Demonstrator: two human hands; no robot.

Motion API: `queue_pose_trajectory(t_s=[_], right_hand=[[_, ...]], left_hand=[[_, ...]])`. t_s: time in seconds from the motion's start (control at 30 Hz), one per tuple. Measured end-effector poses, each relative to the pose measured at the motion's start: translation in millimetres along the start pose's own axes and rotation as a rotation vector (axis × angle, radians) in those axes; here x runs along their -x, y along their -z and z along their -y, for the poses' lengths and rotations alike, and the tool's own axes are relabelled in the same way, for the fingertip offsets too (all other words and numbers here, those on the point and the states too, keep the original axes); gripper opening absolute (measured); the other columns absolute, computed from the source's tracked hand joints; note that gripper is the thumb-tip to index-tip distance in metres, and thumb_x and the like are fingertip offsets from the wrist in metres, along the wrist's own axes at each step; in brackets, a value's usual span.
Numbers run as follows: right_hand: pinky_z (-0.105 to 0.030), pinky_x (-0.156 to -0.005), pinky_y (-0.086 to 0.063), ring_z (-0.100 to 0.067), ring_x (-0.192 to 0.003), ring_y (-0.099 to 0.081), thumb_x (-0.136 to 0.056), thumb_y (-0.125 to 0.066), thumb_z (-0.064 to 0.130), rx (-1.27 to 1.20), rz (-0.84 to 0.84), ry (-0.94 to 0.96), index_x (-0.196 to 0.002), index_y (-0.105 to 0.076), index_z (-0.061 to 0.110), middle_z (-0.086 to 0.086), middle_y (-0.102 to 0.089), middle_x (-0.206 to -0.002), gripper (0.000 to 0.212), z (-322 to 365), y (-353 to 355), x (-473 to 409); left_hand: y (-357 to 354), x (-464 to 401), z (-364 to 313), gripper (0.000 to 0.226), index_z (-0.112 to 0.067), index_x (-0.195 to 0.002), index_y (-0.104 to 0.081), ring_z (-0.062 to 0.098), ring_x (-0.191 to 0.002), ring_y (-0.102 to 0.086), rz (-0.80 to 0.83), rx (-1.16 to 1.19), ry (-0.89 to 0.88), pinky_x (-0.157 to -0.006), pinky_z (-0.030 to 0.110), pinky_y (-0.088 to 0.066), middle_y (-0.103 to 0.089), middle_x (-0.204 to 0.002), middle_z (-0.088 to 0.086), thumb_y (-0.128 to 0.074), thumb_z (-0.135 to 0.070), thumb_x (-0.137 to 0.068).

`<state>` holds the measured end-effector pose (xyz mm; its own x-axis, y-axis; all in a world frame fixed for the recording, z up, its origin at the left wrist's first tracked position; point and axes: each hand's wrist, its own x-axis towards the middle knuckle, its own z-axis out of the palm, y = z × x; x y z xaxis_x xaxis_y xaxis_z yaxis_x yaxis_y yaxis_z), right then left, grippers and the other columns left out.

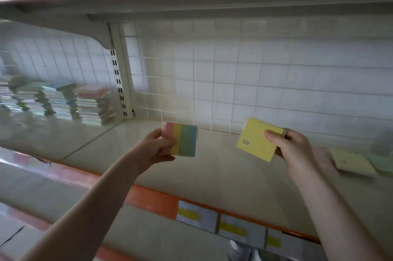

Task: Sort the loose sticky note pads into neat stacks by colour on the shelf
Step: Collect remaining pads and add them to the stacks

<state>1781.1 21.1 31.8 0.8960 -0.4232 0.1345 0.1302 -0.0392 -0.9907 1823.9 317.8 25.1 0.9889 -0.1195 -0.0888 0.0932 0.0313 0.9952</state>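
The left hand (156, 150) holds a striped pad (182, 139) above the shelf (212, 175), its fingers curled round the pad's left end with the thumb along the lower edge. The pad shows 4 colour bands (pink, yellow, green and blue, from left to right).

To the right of the striped pad, well apart from it, the right hand (294, 150) pinches a yellow pad (255, 139) by its right side, thumb on the front face and the other fingers behind it. This pad is tilted, with a small block of dark print near its lower left corner. A ring (284, 133) sits on 1 finger of that hand.

Further right of the yellow pad, a pale yellow pad (350, 162) lies flat on the shelf, with a green pad (382, 164) just beside it at the frame edge; both are blurred.

Far to the left of the striped pad, past a slotted upright (118, 82), blurred stacks of pads (93, 101) stand on the neighbouring shelf bay. Behind the striped pad is a white wire grid (255, 73). Below it, the shelf's orange front edge (153, 199) carries price labels (234, 226).
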Motion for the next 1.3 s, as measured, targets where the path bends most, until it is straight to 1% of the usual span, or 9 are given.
queue_pose_trajectory(t_s=[0.13, 0.3, 0.37, 0.5, 0.8, 0.93, 1.07, 1.23, 1.3], right_hand=[[-0.040, -0.081, -0.049, -0.026, -0.082, -0.062, -0.084, -0.067, 0.011, 0.009, 0.058, -0.029, -0.081, -0.065, 0.011, -0.007, -0.066, -0.083, 0.003, -2.6, -83.4, 16.2], [-0.027, -0.061, -0.046, -0.019, -0.070, -0.060, -0.088, -0.063, 0.013, -0.026, 0.120, -0.063, -0.083, -0.063, 0.013, -0.004, -0.064, -0.080, 0.005, 1.0, -194.5, 37.2], [-0.026, -0.058, -0.043, -0.016, -0.068, -0.059, -0.089, -0.061, 0.013, -0.043, 0.144, -0.078, -0.085, -0.062, 0.013, -0.002, -0.063, -0.078, 0.004, 2.7, -234.2, 43.7], [-0.026, -0.057, -0.042, -0.016, -0.067, -0.056, -0.089, -0.059, 0.011, -0.041, 0.173, -0.108, -0.087, -0.060, 0.012, -0.003, -0.060, -0.077, 0.002, 8.9, -302.1, 53.0], [-0.025, -0.056, -0.040, -0.016, -0.064, -0.053, -0.089, -0.059, 0.010, -0.046, 0.260, -0.061, -0.082, -0.060, 0.012, -0.004, -0.057, -0.073, 0.007, 35.2, -424.3, 27.6], [-0.022, -0.054, -0.045, -0.013, -0.066, -0.055, -0.088, -0.059, 0.009, -0.108, 0.288, -0.051, -0.078, -0.059, 0.016, -0.002, -0.059, -0.075, 0.013, 47.0, -482.1, 1.7], [-0.023, -0.061, -0.048, -0.015, -0.074, -0.059, -0.089, -0.060, 0.010, -0.161, 0.339, -0.058, -0.082, -0.059, 0.014, -0.002, -0.061, -0.079, 0.008, 67.9, -546.2, -20.6], [-0.027, -0.067, -0.049, -0.014, -0.068, -0.058, -0.088, -0.060, 0.007, -0.166, 0.425, -0.046, -0.078, -0.059, 0.013, -0.003, -0.060, -0.076, 0.011, 85.2, -638.0, -29.5], [-0.026, -0.066, -0.048, -0.014, -0.067, -0.058, -0.087, -0.061, 0.008, -0.156, 0.453, -0.048, -0.077, -0.060, 0.014, -0.003, -0.060, -0.075, 0.012, 85.7, -676.6, -30.6]], left_hand=[[77.4, 5.9, -2.7, 0.016, -0.011, -0.101, -0.056, 0.017, -0.071, -0.059, -0.050, 0.051, -0.011, -0.047, 0.023, -0.053, -0.058, -0.086, 0.009, -0.053, 0.001, -0.090], [176.6, 10.5, -8.8, 0.013, -0.011, -0.093, -0.057, 0.017, -0.068, -0.058, -0.134, 0.135, -0.022, -0.045, 0.023, -0.053, -0.057, -0.081, 0.010, -0.051, 0.000, -0.091], [212.9, 11.6, -11.6, 0.010, -0.008, -0.091, -0.056, 0.018, -0.066, -0.055, -0.173, 0.185, -0.025, -0.043, 0.023, -0.052, -0.053, -0.079, 0.011, -0.050, 0.000, -0.091], [272.0, 12.1, -14.8, 0.011, -0.007, -0.087, -0.054, 0.018, -0.056, -0.055, -0.275, 0.235, -0.021, -0.038, 0.023, -0.050, -0.048, -0.073, 0.011, -0.048, 0.001, -0.093], [368.2, -26.0, -14.9, 0.010, -0.006, -0.089, -0.057, 0.018, -0.057, -0.048, -0.389, 0.271, -0.043, -0.038, 0.022, -0.050, -0.046, -0.071, 0.009, -0.048, -0.002, -0.093], [409.8, -54.9, -20.4, 0.009, -0.005, -0.089, -0.056, 0.016, -0.056, -0.048, -0.412, 0.242, -0.053, -0.039, 0.021, -0.049, -0.046, -0.071, 0.009, -0.048, -0.003, -0.093], [462.0, -76.7, -35.9, 0.011, -0.007, -0.085, -0.057, 0.012, -0.049, -0.048, -0.471, 0.232, -0.066, -0.038, 0.021, -0.049, -0.045, -0.067, 0.007, -0.049, -0.004, -0.093], [530.1, -94.0, -52.1, 0.012, -0.008, -0.086, -0.057, 0.006, -0.040, -0.050, -0.550, 0.244, -0.075, -0.038, 0.020, -0.048, -0.044, -0.067, 0.006, -0.048, -0.004, -0.093], [557.7, -102.1, -57.2, 0.012, -0.008, -0.086, -0.057, 0.005, -0.039, -0.050, -0.562, 0.244, -0.087, -0.038, 0.019, -0.048, -0.044, -0.066, 0.005, -0.048, -0.004, -0.093]])
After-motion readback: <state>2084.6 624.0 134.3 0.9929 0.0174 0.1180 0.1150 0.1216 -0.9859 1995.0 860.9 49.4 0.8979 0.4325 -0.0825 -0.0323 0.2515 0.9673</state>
